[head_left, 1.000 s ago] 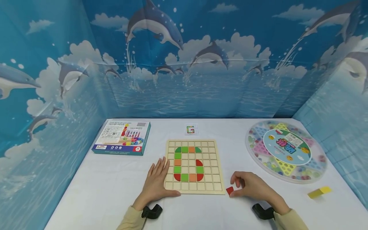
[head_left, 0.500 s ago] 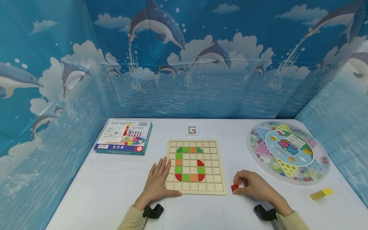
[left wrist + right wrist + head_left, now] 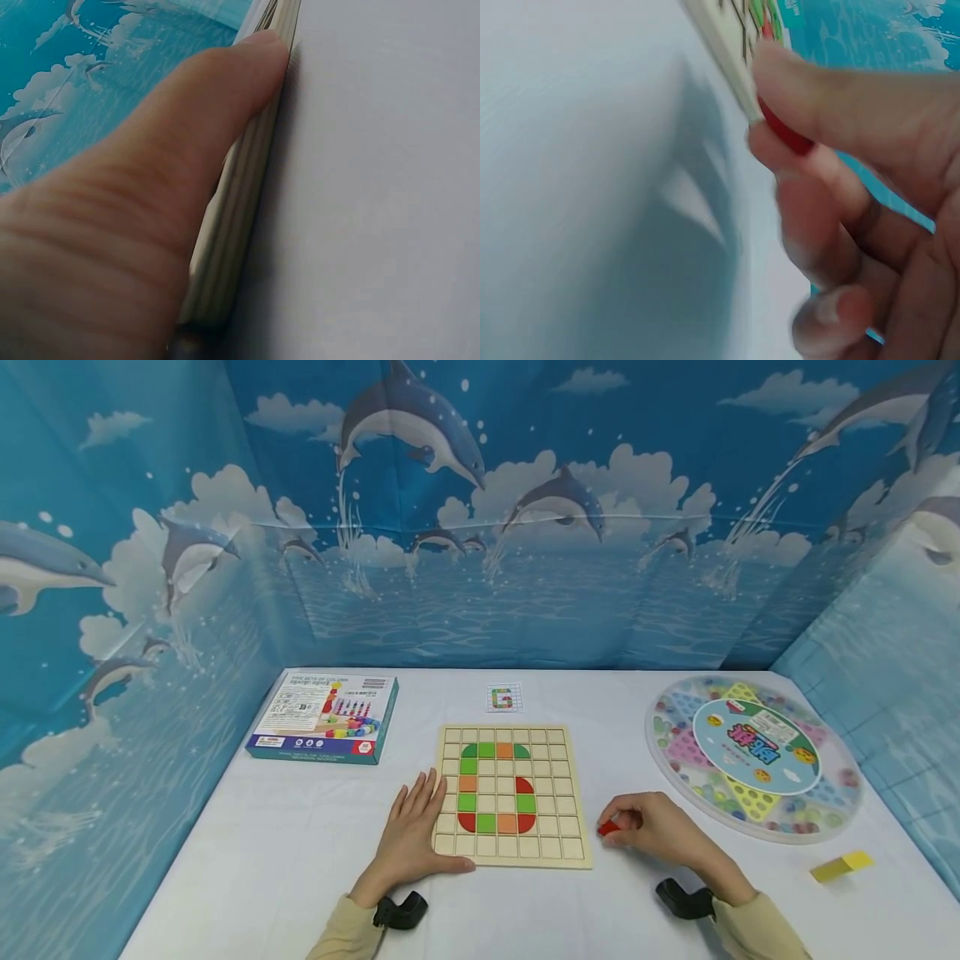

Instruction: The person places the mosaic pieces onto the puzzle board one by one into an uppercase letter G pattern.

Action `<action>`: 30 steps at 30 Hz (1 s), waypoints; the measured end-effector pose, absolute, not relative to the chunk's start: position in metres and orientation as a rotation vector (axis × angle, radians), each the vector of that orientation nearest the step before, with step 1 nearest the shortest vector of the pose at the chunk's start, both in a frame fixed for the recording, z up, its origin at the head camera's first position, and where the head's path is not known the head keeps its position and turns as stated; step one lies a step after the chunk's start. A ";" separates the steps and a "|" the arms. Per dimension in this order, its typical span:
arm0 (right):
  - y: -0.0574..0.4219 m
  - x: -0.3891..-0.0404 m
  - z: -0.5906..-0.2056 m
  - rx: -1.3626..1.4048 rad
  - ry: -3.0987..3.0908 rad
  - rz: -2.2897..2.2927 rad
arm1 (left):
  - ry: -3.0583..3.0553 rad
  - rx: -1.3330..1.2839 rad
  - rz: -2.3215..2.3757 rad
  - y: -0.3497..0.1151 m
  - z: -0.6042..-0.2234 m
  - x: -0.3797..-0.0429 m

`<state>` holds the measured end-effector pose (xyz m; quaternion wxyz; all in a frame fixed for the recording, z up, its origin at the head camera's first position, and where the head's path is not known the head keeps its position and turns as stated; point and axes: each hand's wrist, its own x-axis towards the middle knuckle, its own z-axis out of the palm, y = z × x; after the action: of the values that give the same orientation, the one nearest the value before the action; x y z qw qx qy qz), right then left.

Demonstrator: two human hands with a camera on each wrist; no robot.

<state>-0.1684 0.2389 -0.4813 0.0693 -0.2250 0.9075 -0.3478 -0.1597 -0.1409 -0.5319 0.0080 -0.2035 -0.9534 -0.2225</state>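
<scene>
A wooden grid board (image 3: pixel 555 852) lies mid-table, with green, orange and red tiles set in its squares in a G-like outline. My left hand (image 3: pixel 411 835) rests at its lower left corner, fingers spread straight along the left side. In the left wrist view the thumb (image 3: pixel 217 82) lies along the board's front edge (image 3: pixel 240 202). Right of the board, my right hand (image 3: pixel 652 828) pinches a small red tile (image 3: pixel 608 828) between thumb and forefinger. The right wrist view shows this red tile (image 3: pixel 784 129) mostly covered by the fingers, above a shadow on the white cloth.
A small pattern card (image 3: pixel 504 697) with a coloured G lies behind the board. A boxed toy set (image 3: pixel 318 718) stands at the back left. On the right are a round marble game (image 3: pixel 750 752) and a yellow block (image 3: pixel 840 866). Dolphin-print curtains (image 3: pixel 480 568) surround the table.
My right hand took up the red tile from the table beside the board and moved it slightly away from me. The left hand stays at the board's corner.
</scene>
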 end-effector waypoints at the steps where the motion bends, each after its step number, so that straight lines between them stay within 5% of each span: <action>1: 0.236 -0.170 -0.480 -0.651 2.765 -1.037 | -2.986 -0.634 -0.694 -0.141 -0.532 -0.160; 18: 0.168 -0.206 -0.465 -0.492 2.878 -1.130 | -2.962 -0.656 -0.692 -0.140 -0.531 -0.161; 30: 0.128 -0.219 -0.479 -0.654 2.771 -1.175 | -2.943 -0.658 -0.688 -0.142 -0.532 -0.160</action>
<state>-0.2191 0.1279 -0.4791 0.0308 -0.2122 0.8993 -0.3812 -0.1601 -0.1417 -0.5318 0.0244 -0.2128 -0.9512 -0.2222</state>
